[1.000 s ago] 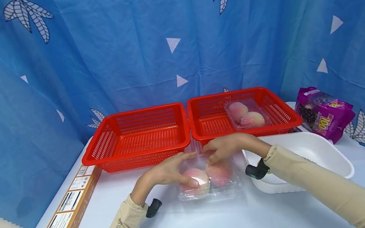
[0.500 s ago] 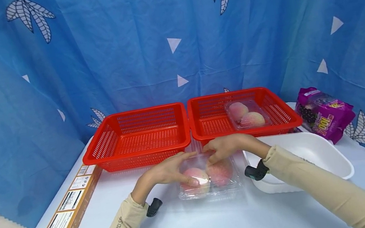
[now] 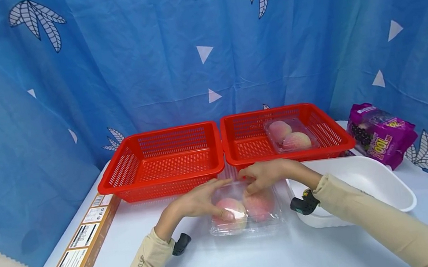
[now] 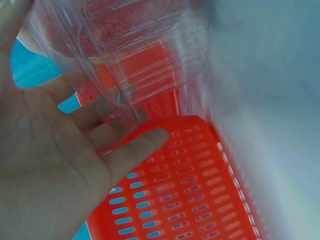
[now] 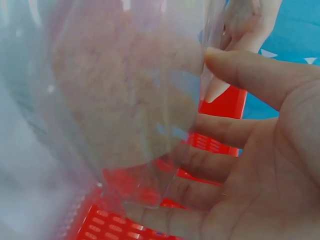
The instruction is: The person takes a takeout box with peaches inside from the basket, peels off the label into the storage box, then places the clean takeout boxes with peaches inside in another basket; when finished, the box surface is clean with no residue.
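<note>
Centrally, clear clamshell box [image 3: 244, 212] with two pink peaches, resting on the white surface [image 3: 254, 262] between both hands. Left hand [image 3: 196, 202]: fingers curled over the box's near-left lid, thumb on top. Right hand [image 3: 267, 173]: fingers curled round its far edge. Beyond the hands: two red baskets [image 3: 161, 160], the right one [image 3: 317, 127] holding another peach box [image 3: 288, 135]. Right of the right hand: white tub [image 3: 380, 180], purple bag [image 3: 382, 135]. Left of the left hand: long brown carton [image 3: 76, 253]

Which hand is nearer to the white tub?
Right. The right hand rests on the clear peach box just beside the white tub; the left hand is at the box's far side.
</note>
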Tool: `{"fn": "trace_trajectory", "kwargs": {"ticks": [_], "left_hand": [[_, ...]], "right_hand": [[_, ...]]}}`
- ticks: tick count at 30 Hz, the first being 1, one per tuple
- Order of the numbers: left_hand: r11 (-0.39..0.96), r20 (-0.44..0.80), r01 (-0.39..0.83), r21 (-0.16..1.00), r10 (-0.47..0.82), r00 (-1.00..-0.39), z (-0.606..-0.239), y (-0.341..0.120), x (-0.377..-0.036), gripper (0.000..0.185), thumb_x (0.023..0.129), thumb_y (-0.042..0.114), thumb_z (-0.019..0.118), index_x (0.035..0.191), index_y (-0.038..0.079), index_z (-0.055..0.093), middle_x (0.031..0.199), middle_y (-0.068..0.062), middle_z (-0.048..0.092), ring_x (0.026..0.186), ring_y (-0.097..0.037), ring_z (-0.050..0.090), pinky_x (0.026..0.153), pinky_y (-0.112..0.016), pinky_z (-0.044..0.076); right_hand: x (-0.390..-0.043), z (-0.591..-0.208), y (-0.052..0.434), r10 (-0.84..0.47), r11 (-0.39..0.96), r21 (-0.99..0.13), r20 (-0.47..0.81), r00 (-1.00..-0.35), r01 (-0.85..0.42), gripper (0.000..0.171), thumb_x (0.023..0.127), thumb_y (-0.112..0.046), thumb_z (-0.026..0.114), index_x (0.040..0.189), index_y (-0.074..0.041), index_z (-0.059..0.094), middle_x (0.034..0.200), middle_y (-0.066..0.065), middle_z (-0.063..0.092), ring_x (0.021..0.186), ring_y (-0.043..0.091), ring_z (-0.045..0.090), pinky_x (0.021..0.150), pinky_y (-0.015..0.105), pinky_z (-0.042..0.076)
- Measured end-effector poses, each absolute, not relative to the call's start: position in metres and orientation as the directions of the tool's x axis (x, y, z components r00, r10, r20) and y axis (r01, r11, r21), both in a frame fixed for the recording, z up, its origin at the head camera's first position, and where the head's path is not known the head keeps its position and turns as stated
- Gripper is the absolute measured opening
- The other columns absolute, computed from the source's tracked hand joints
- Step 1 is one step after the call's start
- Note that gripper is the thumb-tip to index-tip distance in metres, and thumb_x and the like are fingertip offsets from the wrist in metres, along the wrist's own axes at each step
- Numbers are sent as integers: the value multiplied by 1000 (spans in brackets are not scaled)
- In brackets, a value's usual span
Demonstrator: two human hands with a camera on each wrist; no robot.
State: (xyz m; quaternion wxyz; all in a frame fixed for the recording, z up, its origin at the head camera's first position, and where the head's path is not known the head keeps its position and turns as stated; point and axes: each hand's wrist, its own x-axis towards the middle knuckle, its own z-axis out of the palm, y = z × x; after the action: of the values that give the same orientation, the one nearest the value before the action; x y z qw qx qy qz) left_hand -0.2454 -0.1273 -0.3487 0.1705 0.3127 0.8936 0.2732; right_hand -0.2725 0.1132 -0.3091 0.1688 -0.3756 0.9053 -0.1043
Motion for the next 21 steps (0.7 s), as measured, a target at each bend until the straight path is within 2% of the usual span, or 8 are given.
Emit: {"fn": "trace_trajectory", "kwargs": {"ticks": [3, 5, 10, 12, 13, 14, 16, 21], "left_hand": [[653, -133, 469, 594, 655, -743, -348, -127, -244, 93, 72, 51, 79, 150, 29, 33, 155, -5, 29, 143, -29, 23, 110, -57, 28], [654, -132, 473, 590, 656, -743, -347, -127, -243, 92, 73, 50, 79, 150, 29, 33, 154, -5, 29, 142, -28, 25, 109, -57, 30], [654, -125, 476, 588, 655, -745, -346, -128, -242, 96, 72, 48, 81, 151, 27, 30, 149, -7, 33, 135, -25, 34, 106, -51, 36], [651, -127, 471, 595, 655, -745, -346, -129, -242, 100, 70, 47, 82, 152, 25, 28, 148, -7, 34, 134, -25, 36, 106, -49, 36], [648, -126, 471, 598, 657, -743, -346, -129, -242, 102, 70, 47, 82, 152, 24, 26, 147, -8, 34, 133, -25, 37, 107, -49, 36], [648, -130, 469, 601, 658, -742, -346, -129, -242, 104, 70, 47, 82, 153, 24, 25, 148, -8, 34, 133, -25, 37, 107, -48, 35], [643, -137, 467, 607, 663, -736, -345, -130, -242, 106, 69, 46, 83, 153, 23, 22, 150, -8, 33, 136, -25, 35, 109, -49, 33], [619, -135, 480, 622, 688, -713, -343, -129, -241, 105, 70, 44, 83, 153, 19, 23, 151, -7, 34, 138, -25, 33, 111, -49, 31]], "right_hand": [[-274, -313, 116, -727, 681, -318, -186, -660, -660, 51, 83, -35, 72, 126, -11, 59, 99, -1, 60, 88, 17, 53, 77, 35, 52], [-284, -325, 120, -733, 673, -298, -150, -663, -677, 54, 80, -43, 73, 126, -18, 59, 98, -6, 59, 89, 14, 53, 76, 32, 51], [-291, -337, 127, -775, 618, -325, -98, -625, -716, 58, 80, -47, 73, 126, -16, 57, 97, -6, 58, 87, 15, 53, 74, 32, 50], [-278, -325, 125, -773, 617, -382, -131, -621, -688, 55, 82, -39, 72, 125, -8, 57, 95, 0, 59, 85, 18, 53, 74, 35, 50], [-276, -325, 127, -769, 620, -397, -140, -623, -676, 54, 82, -39, 72, 124, -7, 58, 94, 0, 59, 84, 18, 53, 73, 35, 51], [-274, -325, 128, -765, 624, -411, -148, -627, -664, 53, 83, -39, 71, 123, -6, 58, 94, 0, 59, 85, 18, 53, 73, 35, 51], [-257, -312, 126, -707, 685, -449, -217, -673, -575, 52, 82, -34, 73, 122, -4, 59, 97, 1, 61, 88, 19, 55, 78, 36, 52], [-249, -313, 129, -656, 723, -466, -230, -719, -510, 51, 81, -38, 74, 119, -7, 60, 99, -1, 61, 91, 18, 55, 78, 33, 51]]}}
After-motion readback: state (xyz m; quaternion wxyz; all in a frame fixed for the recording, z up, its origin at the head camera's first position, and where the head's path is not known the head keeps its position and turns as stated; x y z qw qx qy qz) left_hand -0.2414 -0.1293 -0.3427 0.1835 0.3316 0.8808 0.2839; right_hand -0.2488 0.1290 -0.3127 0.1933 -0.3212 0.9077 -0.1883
